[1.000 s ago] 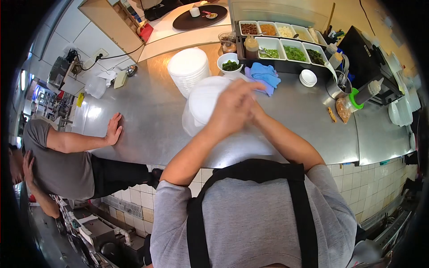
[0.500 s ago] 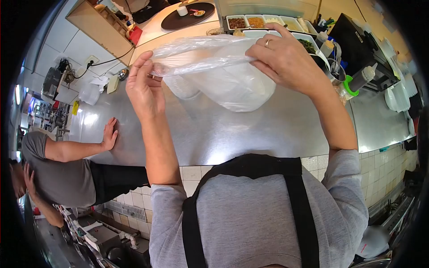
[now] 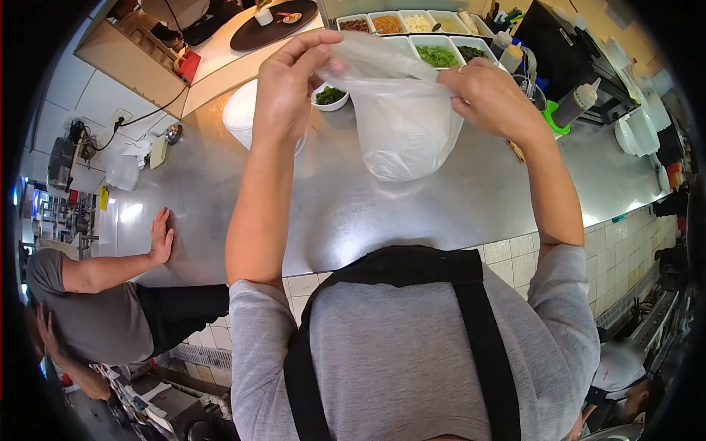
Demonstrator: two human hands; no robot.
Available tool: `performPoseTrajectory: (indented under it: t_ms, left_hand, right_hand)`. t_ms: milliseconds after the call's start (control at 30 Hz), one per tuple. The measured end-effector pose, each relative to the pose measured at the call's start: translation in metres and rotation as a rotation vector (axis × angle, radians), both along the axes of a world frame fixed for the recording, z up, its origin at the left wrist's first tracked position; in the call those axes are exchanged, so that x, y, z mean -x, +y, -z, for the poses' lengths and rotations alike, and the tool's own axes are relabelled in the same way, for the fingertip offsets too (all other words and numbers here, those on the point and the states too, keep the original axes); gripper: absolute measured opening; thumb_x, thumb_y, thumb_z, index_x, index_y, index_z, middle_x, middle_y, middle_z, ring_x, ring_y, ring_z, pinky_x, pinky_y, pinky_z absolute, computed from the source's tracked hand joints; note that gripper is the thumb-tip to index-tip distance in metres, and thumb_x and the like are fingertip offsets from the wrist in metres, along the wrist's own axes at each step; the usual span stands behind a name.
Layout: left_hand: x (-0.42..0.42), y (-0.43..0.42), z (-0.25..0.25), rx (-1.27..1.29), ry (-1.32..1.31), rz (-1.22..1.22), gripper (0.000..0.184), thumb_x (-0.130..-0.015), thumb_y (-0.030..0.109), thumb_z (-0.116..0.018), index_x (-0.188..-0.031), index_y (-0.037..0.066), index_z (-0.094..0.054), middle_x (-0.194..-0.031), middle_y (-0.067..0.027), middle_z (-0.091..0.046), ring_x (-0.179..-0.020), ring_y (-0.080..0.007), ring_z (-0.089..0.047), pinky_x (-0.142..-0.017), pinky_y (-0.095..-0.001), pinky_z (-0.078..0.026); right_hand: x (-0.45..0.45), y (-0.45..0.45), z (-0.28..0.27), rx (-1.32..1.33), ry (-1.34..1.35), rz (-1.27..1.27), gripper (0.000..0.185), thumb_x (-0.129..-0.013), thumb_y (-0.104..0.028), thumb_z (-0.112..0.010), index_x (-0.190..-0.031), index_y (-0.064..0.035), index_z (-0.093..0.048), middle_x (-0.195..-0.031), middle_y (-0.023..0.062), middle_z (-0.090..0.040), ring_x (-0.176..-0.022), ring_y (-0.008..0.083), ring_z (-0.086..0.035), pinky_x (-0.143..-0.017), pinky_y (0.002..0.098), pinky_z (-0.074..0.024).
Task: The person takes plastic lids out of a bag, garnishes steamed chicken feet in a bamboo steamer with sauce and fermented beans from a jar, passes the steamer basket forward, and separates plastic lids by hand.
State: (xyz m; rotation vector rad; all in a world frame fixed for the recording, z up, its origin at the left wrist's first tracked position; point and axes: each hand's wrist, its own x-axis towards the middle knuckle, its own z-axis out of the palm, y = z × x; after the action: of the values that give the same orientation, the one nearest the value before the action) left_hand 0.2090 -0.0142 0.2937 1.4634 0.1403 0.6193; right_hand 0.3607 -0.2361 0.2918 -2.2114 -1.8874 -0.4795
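Stack (image 3: 237, 119): white, left of left fingers, partly hidden by left wrist.
Bowl (image 3: 331, 107): holds greens (image 3: 329, 95); just right of left fingers, near bag.
Tubs (image 3: 454, 50): two rows of food, beyond the fingers and behind bag mouth, bounding reach that way.
Bottle (image 3: 575, 106): right of right fingers, near green ring (image 3: 559, 126).
Co-worker's hand (image 3: 162, 237): resting on counter, well left of left fingers.
Bag (image 3: 408, 128): translucent, between both hands, body below the fingers; base contact cannot be told.
Left hand (image 3: 290, 82): thumb and fingers pinched on bag rim.
Right hand (image 3: 494, 99): thumb and fingers clamped on rim opposite.
Counter (image 3: 316, 220): steel runs bodyward from below fingers to near edge; broad stretch between forearms.
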Motion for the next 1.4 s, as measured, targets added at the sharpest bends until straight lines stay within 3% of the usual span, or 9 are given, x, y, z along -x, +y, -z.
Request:
performPoseTrajectory:
  t_ms: [167,367,433,500,767,967,1067,1200,1400]
  left_hand:
    - [-0.007,-0.019,0.001,-0.045,0.02,0.189,0.017,-0.086,0.013,-0.058,-0.098,0.004,-0.066,-0.081,-0.0008,-0.063,-0.072,-0.006,-0.057,-0.065,-0.0192,-0.042]
    - [-0.002,-0.01,0.106,-0.501,0.275,-0.069,0.067,-0.083,0.037,-0.064,-0.138,0.011,-0.037,-0.135,-0.0099,-0.042,-0.124,-0.0229,-0.039,-0.094,-0.0353,-0.039]
    - [0.011,-0.034,0.114,0.065,0.641,0.117,0.07,-0.086,0.045,-0.058,-0.141,0.014,-0.028,-0.14,-0.0083,-0.035,-0.123,-0.0233,-0.039,-0.094,-0.0427,-0.04]
    - [0.009,-0.052,0.134,0.322,0.691,0.269,0.072,-0.086,0.05,-0.054,-0.143,0.019,-0.023,-0.139,-0.0071,-0.036,-0.124,-0.0248,-0.038,-0.093,-0.0517,-0.038]
    - [-0.072,-0.098,0.175,0.371,0.459,0.314,0.07,-0.089,0.043,-0.053,-0.144,0.015,-0.021,-0.142,-0.0108,-0.034,-0.129,-0.0277,-0.033,-0.101,-0.0503,-0.031]
    - [-0.021,-0.037,0.122,-0.724,0.01,-0.041,0.058,-0.081,0.029,-0.063,-0.131,0.007,-0.044,-0.138,-0.0202,-0.037,-0.129,-0.0328,-0.034,-0.104,-0.0392,-0.032]
    - [0.017,0.047,0.082,-0.972,0.106,-0.578,0.043,-0.077,0.023,-0.067,-0.113,0.002,-0.056,-0.132,-0.0213,-0.041,-0.122,-0.0352,-0.04,-0.101,-0.0424,-0.035]
    - [0.051,0.177,0.085,-1.001,0.402,-0.87,0.049,-0.076,0.026,-0.069,-0.117,0.001,-0.057,-0.123,-0.021,-0.051,-0.117,-0.035,-0.046,-0.099,-0.0382,-0.037]
    - [0.066,0.237,0.106,-0.329,0.663,-0.32,0.045,-0.081,0.032,-0.063,-0.113,0.001,-0.062,-0.105,-0.0162,-0.065,-0.094,-0.024,-0.063,-0.084,-0.0326,-0.046]
  right_hand:
    - [0.007,-0.029,0.007,0.134,0.037,0.196,0.022,-0.072,-0.006,-0.06,-0.094,-0.0046,-0.058,-0.094,0.0124,-0.059,-0.093,0.0316,-0.055,-0.086,0.0412,-0.0432]
    - [0.05,-0.027,0.068,-0.042,0.212,-0.046,0.048,-0.075,-0.015,-0.066,-0.12,-0.0165,-0.053,-0.132,0.0084,-0.046,-0.122,0.0286,-0.041,-0.104,0.0516,-0.0278]
    - [0.058,-0.025,0.083,-0.043,0.233,0.0,0.056,-0.074,-0.017,-0.067,-0.127,-0.0202,-0.049,-0.134,0.0077,-0.044,-0.124,0.0278,-0.04,-0.105,0.0525,-0.0262]
    - [0.063,-0.031,0.089,-0.03,0.247,0.07,0.053,-0.075,-0.02,-0.067,-0.126,-0.0206,-0.051,-0.133,0.0078,-0.045,-0.123,0.0264,-0.042,-0.104,0.0541,-0.0266]
    - [0.017,-0.064,0.096,0.013,0.086,0.458,0.053,-0.076,-0.015,-0.066,-0.127,-0.0194,-0.051,-0.13,0.0071,-0.05,-0.119,0.0249,-0.047,-0.104,0.0541,-0.0265]
    - [0.008,-0.08,0.078,-0.126,-0.024,0.599,0.055,-0.076,-0.01,-0.067,-0.127,-0.0137,-0.05,-0.132,0.009,-0.047,-0.119,0.0281,-0.046,-0.105,0.0481,-0.0266]
    - [0.026,-0.068,0.069,-0.34,-0.051,0.562,0.047,-0.077,-0.01,-0.066,-0.122,-0.0106,-0.055,-0.127,0.0108,-0.051,-0.113,0.0283,-0.051,-0.101,0.0434,-0.0327]
    - [0.057,-0.02,0.078,-0.677,0.294,0.284,0.034,-0.078,-0.008,-0.065,-0.112,-0.0065,-0.061,-0.117,0.0136,-0.056,-0.096,0.0256,-0.058,-0.089,0.0349,-0.0424]
    - [0.086,0.149,0.114,-0.366,0.943,0.046,0.05,-0.084,-0.027,-0.064,-0.125,-0.0018,-0.05,-0.111,0.0158,-0.057,-0.083,0.019,-0.059,-0.076,0.0281,-0.0494]
